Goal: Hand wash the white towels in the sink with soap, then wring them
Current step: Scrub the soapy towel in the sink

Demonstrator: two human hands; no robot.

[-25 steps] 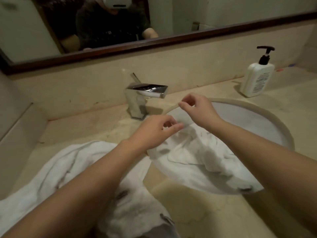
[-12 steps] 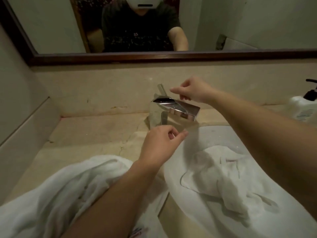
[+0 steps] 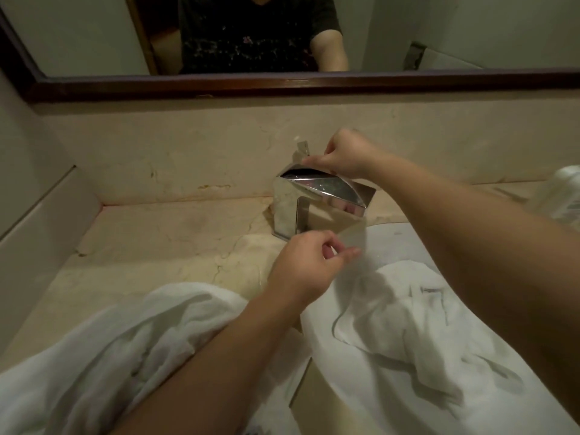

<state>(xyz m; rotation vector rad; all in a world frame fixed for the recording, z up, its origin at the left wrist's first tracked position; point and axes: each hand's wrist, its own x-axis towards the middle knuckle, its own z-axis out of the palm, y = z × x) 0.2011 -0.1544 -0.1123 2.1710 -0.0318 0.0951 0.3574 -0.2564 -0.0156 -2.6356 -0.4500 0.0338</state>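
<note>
A crumpled white towel lies in the white sink. A second white towel is heaped on the counter to the left, partly under my left forearm. My right hand rests on top of the chrome faucet, its fingers curled on the thin lever behind the spout. Over the sink's left rim hovers my left hand, loosely curled and holding nothing. A pale, see-through sheet hangs below the spout; I cannot tell whether it is water.
A white soap bottle stands blurred at the right edge, behind my right forearm. The beige marble counter runs left to a side wall. A dark-framed mirror hangs above the backsplash.
My right hand rose from above the sink to the top of the faucet and settled on its lever. The view swung left and closer. My left hand stayed near the sink's left rim.
</note>
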